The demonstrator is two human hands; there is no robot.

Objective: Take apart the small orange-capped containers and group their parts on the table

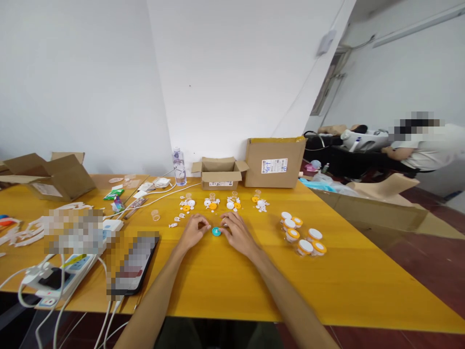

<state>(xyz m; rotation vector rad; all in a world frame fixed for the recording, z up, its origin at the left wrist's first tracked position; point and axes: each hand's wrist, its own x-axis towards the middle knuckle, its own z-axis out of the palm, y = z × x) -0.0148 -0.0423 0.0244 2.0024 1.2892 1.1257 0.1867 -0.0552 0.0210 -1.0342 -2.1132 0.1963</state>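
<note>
Head view: teal disc (216, 232) lies between the hands, well in from the worktop's (225, 291) near edge; round, no long axis. Right hand (238, 234) nearer, fingertips at its right rim, seemingly touching. Left hand (194, 231) just left, thumb and forefinger nearly meeting. Can't tell whether either grips anything; right palm hidden, disc's pale centre indistinct.

The teal disc (214, 233) is too small for detail, and pixelation blurs the phone (140, 264).
</note>
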